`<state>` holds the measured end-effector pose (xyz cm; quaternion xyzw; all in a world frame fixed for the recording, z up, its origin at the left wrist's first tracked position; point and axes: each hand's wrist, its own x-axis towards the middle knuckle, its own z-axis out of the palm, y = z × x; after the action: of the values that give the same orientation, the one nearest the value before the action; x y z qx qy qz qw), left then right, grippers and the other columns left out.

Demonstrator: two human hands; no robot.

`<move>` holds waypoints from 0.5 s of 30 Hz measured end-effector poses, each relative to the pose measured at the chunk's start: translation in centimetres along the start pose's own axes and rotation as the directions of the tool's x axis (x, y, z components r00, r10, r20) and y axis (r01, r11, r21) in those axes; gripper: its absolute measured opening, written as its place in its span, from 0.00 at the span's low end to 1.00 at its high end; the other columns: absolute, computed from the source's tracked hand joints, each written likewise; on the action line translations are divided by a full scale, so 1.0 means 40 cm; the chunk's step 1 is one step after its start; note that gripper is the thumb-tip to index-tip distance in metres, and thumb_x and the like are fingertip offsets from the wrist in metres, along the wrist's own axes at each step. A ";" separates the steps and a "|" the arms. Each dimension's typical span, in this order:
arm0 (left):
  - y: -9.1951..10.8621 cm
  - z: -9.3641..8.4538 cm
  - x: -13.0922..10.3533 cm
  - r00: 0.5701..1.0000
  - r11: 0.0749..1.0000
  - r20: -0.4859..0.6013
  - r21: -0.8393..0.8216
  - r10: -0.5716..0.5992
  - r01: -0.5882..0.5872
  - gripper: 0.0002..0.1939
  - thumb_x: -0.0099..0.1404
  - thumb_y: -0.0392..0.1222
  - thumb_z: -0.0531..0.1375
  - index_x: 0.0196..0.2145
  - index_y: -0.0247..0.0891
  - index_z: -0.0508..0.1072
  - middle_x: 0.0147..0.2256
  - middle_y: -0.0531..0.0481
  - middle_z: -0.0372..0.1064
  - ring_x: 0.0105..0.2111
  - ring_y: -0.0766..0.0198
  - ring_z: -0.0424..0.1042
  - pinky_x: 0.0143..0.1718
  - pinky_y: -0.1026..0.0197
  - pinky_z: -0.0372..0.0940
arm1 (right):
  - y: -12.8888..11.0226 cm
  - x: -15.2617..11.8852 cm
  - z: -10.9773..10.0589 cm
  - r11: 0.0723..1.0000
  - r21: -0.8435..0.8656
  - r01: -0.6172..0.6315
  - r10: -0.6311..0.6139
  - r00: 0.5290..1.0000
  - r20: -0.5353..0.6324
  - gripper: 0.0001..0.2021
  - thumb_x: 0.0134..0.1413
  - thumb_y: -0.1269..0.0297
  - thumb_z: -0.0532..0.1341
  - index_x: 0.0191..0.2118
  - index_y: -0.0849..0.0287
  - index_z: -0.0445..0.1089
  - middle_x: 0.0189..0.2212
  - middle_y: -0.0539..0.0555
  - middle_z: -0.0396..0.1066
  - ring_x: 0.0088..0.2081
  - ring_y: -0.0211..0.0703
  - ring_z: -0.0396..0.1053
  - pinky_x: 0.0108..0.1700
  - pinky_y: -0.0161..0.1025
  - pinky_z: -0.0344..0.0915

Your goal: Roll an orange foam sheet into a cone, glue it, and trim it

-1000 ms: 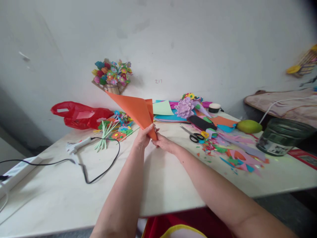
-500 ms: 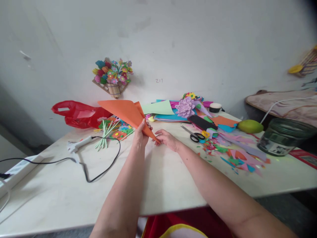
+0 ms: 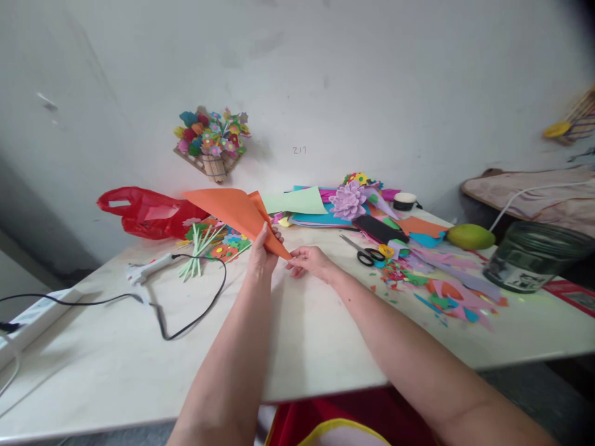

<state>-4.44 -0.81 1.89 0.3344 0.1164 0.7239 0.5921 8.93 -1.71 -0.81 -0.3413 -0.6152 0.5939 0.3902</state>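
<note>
An orange sheet (image 3: 232, 209) is rolled into a cone, its wide end up and to the left, its narrow tip down and to the right. My left hand (image 3: 264, 251) is wrapped round the lower part of the cone, thumb on top. At the tip, my right hand (image 3: 309, 262) has its fingers pinched together on the orange point. Both hands are just above the white table. Behind the cone lies a pale green sheet (image 3: 297, 201).
Left on the white table (image 3: 134, 365) are a glue gun (image 3: 151, 269) with black cord, green stems (image 3: 198, 254), a red bag (image 3: 149, 214) and a power strip (image 3: 39, 316). To the right are scissors (image 3: 365, 253), scraps (image 3: 458, 297), a mango (image 3: 470, 236) and a glass jar (image 3: 523, 260).
The fingers of my right hand have shifted slightly at the cone's tip, and the tip has moved a little up and left. My left hand keeps its hold.
</note>
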 end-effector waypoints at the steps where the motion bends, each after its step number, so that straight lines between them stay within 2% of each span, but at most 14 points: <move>1: 0.000 0.000 0.000 1.000 1.000 0.003 0.005 0.003 -0.003 0.11 0.50 0.40 0.64 0.30 0.35 0.68 0.24 0.54 0.60 0.22 0.75 0.61 0.26 0.70 0.59 | 0.001 0.000 0.002 1.000 -0.008 0.009 -0.009 1.000 0.006 0.06 0.45 0.71 0.62 0.33 0.64 0.67 0.22 0.51 0.71 0.18 0.34 0.68 0.23 0.33 0.67; 7: 0.000 0.006 0.000 1.000 0.998 0.008 0.056 0.028 -0.029 0.10 0.49 0.40 0.64 0.28 0.34 0.68 0.24 0.54 0.61 0.21 0.75 0.60 0.24 0.70 0.58 | 0.017 0.004 0.013 0.995 -0.057 0.078 -0.077 0.997 0.007 0.07 0.43 0.69 0.63 0.30 0.63 0.66 0.19 0.48 0.69 0.17 0.32 0.66 0.20 0.30 0.65; 15: 0.006 0.012 -0.012 1.000 0.996 0.015 0.092 -0.021 0.020 0.11 0.48 0.42 0.63 0.29 0.35 0.68 0.25 0.53 0.64 0.22 0.73 0.63 0.25 0.68 0.59 | 0.013 -0.004 0.018 0.991 -0.084 0.107 -0.106 0.994 0.019 0.08 0.43 0.67 0.64 0.28 0.62 0.64 0.18 0.48 0.69 0.17 0.32 0.66 0.22 0.31 0.65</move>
<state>-4.29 -1.42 2.23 0.3658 0.1481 0.7089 0.5845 8.35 -2.16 -1.35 -0.3202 -0.6601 0.5480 0.4019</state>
